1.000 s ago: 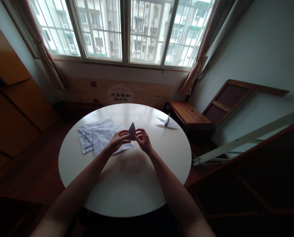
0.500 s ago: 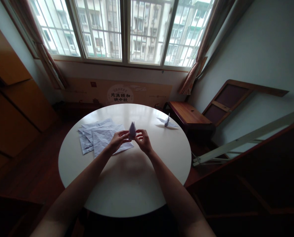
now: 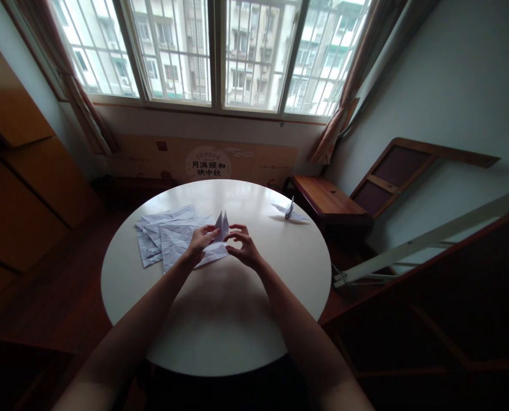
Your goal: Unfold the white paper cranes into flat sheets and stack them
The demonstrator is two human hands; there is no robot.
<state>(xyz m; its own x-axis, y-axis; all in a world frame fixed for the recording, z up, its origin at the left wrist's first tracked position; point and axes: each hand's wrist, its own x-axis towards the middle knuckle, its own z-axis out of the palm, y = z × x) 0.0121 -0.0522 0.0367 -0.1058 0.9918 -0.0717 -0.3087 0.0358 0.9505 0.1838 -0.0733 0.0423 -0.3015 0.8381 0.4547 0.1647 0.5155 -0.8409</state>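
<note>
My left hand [image 3: 199, 241] pinches a small piece of folded paper [image 3: 222, 227] above the table. The paper stands upright, with two sharp points side by side at its top and a gap between them. Just to its right is my right hand [image 3: 246, 249], thumb and fingers curved apart with a gap between them. Its fingertips come close to the paper's right edge; whether they touch it I cannot tell. Behind and below the left hand lie several creased paper sheets [image 3: 175, 242], overlapping on the table.
The round white table [image 3: 220, 342] carries a finished paper crane [image 3: 289, 212] at its right back. Beyond the table stand a wooden bench [image 3: 327, 196] and a printed board [image 3: 258, 157] under the barred window. A pale metal frame [image 3: 408, 245] leans at the right.
The folded paper has turned and shifted slightly left with my left hand, and its two points are further apart. My right hand's fingers have spread from their hold on it.
</note>
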